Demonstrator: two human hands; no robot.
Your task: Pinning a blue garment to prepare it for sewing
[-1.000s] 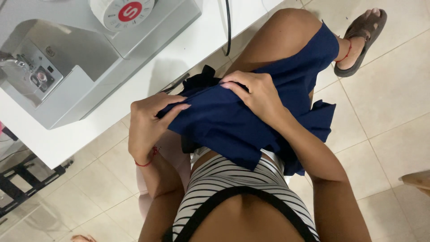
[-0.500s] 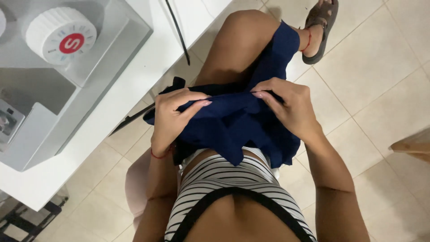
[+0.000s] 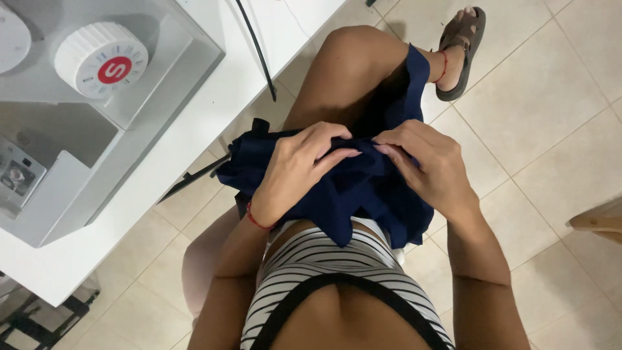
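Left hand [image 3: 299, 170] and right hand [image 3: 429, 163] on the lap, fingers of both pinching blue cloth [image 3: 363, 194], beside the white bench [image 3: 214, 110], sewing machine [image 3: 97, 97] on it

The scene is evenly and softly lit, bright without harsh contrast. The white worktop [image 3: 194, 129] is the brightest surface and runs close to blown out, with little texture left on it. The sewing machine [image 3: 84, 123] casts a soft grey shadow into its own recess. On the pale floor tiles [image 3: 544, 110] shadows are faint and diffuse, darkest under the sandal [image 3: 463, 55]. The navy fabric [image 3: 363, 188] reads very dark, its folds barely separated. Both the left hand [image 3: 298, 172] and the right hand [image 3: 427, 165] are sharp, with no motion blur. The wide lens bends straight lines towards the frame edges.
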